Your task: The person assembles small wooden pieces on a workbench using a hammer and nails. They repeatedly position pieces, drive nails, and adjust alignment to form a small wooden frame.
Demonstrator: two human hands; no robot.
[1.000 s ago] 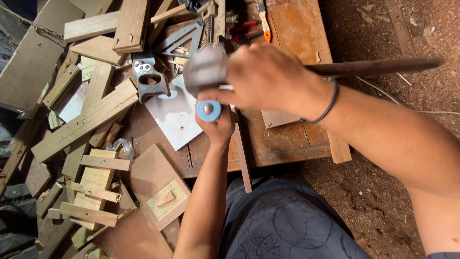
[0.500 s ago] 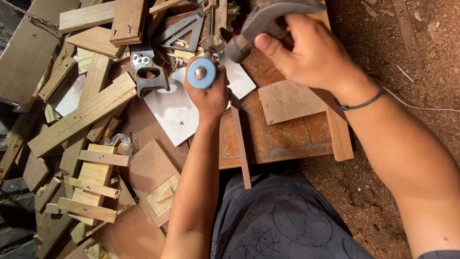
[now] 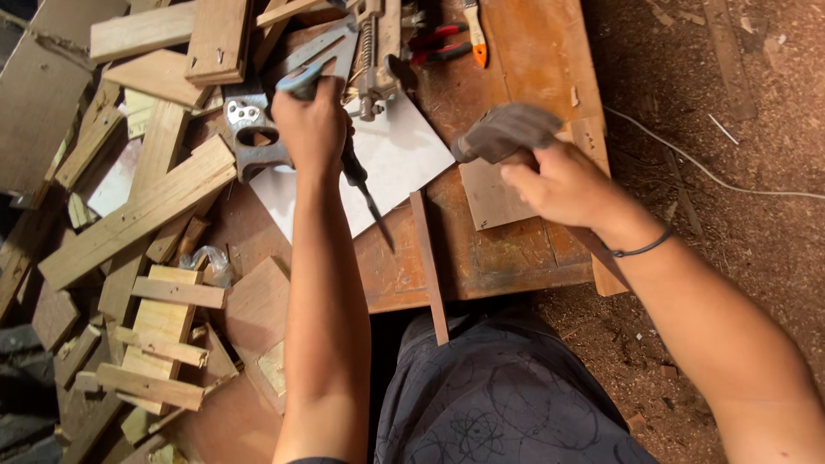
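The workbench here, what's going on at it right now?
A person is seated at a low wooden bench strewn with tools. The left hand grips a blue-handled tool whose dark blade points down over a white sheet. The right hand holds a hammer, its blurred head raised above a square wooden piece. A thin wooden strip lies across the bench edge, and wood offcuts are piled to the left.
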